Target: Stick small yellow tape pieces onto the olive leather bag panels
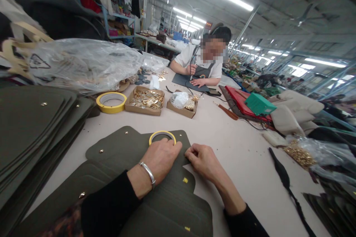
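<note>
Several dark olive panels, with gold-coloured metal fittings, lie overlapping on the table in front of me. My left hand is curled over the near side of a roll of yellow tape on the top panel, its fingertips mostly hidden. At that panel's right edge, my right hand has its fingers pinched together; whatever is between them is hidden. Small yellow tape pieces stick to panels lower down, right of my left wrist.
A larger yellow tape roll, a box of gold hardware and a smaller box stand beyond. Olive panels are stacked left. Across the table a co-worker holds a corded tool. A black strap lies right.
</note>
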